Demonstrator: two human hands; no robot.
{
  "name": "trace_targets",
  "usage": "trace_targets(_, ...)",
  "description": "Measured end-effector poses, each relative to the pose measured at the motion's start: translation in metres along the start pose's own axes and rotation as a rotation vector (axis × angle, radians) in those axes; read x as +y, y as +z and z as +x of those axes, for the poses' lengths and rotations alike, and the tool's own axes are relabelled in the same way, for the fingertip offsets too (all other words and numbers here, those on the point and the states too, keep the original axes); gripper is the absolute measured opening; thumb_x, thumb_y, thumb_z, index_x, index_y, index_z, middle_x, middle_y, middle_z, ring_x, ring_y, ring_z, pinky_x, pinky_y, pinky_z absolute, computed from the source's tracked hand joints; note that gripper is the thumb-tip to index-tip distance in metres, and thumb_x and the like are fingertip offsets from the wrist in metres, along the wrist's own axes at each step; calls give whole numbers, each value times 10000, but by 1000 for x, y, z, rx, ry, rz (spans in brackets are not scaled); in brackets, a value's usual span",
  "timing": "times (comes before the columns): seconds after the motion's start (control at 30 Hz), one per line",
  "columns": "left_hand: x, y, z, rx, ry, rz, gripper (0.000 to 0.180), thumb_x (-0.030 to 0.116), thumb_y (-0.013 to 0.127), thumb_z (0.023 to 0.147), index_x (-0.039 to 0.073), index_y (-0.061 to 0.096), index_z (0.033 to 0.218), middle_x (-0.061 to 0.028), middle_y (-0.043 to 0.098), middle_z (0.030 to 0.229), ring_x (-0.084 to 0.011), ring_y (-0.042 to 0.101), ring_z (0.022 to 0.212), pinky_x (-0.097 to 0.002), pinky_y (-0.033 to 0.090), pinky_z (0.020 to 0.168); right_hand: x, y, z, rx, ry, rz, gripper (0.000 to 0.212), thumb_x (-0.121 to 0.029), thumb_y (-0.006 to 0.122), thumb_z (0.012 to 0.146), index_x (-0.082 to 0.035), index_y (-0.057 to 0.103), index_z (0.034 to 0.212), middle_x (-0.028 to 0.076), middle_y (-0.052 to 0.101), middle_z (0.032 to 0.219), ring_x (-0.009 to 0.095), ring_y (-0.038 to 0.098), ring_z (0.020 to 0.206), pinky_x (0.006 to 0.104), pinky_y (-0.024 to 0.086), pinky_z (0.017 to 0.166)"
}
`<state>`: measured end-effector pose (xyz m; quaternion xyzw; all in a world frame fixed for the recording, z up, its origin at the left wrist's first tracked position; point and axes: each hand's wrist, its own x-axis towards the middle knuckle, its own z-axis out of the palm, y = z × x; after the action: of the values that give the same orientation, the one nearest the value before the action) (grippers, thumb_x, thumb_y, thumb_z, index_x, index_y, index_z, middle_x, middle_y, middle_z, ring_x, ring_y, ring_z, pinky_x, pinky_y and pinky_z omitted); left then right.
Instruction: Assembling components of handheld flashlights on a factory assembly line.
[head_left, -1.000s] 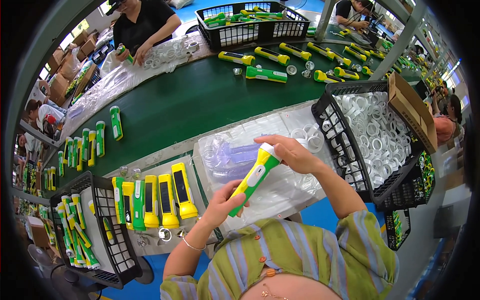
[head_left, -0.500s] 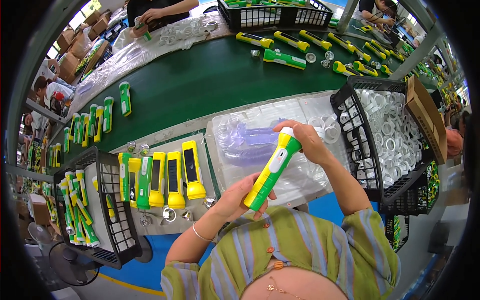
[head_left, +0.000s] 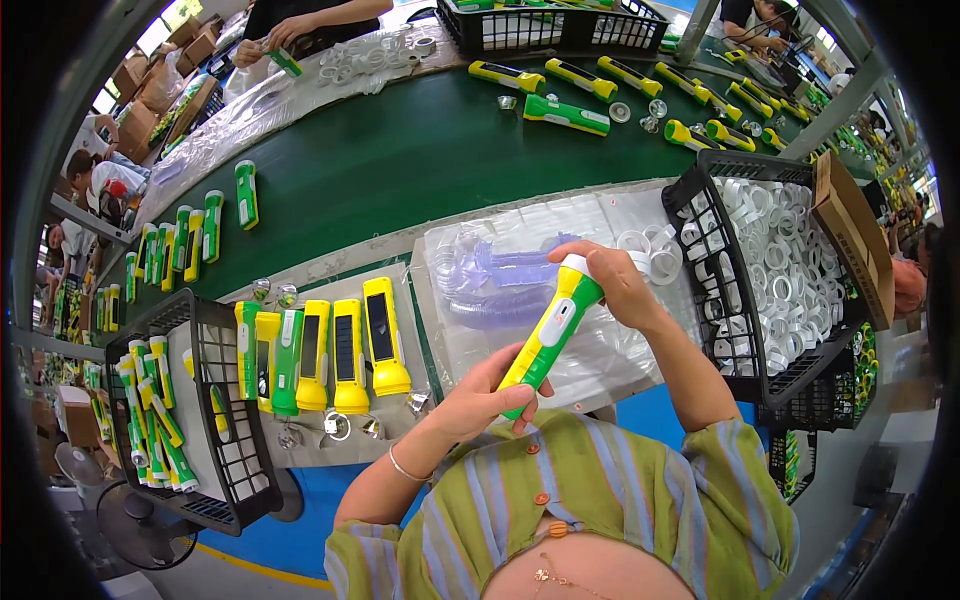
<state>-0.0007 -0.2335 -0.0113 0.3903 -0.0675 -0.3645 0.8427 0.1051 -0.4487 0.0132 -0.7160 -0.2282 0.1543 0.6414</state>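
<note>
A green and yellow flashlight is held slantwise in front of my chest, its white ring end up and to the right. My right hand is closed round that white ring. Lower down, my left hand wraps the tail end of the barrel, fingers behind and thumb in front. Under the flashlight, clear purple-tinted plastic pieces lie on a plastic-covered surface. Loose white rings rest just past my right hand. To the left, several yellow and green flashlights stand in a row beside small silver reflectors.
A black crate of white rings stands at right, with a cardboard flap. Another black crate holding flashlights is at left. More flashlights lie along the green conveyor. Across it, a co-worker's hands hold a green flashlight.
My left hand has shifted slightly on the tail, and the barrel has turned a little, showing more yellow there. The conveyor's flashlights have slid slightly left. Across it, the co-worker has tilted their flashlight.
</note>
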Motion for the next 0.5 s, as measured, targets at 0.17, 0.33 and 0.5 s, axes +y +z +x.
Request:
trace_targets(0.17, -4, 2, -2, 47, 23, 91, 684, 210, 657, 777, 2, 284, 1312, -133, 536, 940, -144, 521, 613, -252, 433, 489, 3, 2, 1, -6, -78, -80, 550, -481, 334, 927, -3, 572, 1059, 41, 582, 830, 105, 530, 763, 228, 412, 650)
trace_targets(0.33, -12, 2, -8, -29, -47, -176, 723, 193, 683, 729, -11, 297, 1305, -98, 527, 867, -124, 498, 572, -230, 384, 422, -4, -3, -3, -66, -170, -106, 489, -437, 432, 892, 8, 567, 1042, 68, 592, 879, 136, 551, 796, 245, 425, 701)
trace_targets(0.5, -17, -4, -6, -391, -130, -563, 709, 201, 669, 729, -7, 314, 1307, -90, 521, 822, -142, 508, 580, -242, 384, 429, -17, -13, -13, -197, -295, -10, 380, -312, 494, 872, 2, 537, 1080, 117, 559, 1072, 195, 568, 907, 288, 450, 754)
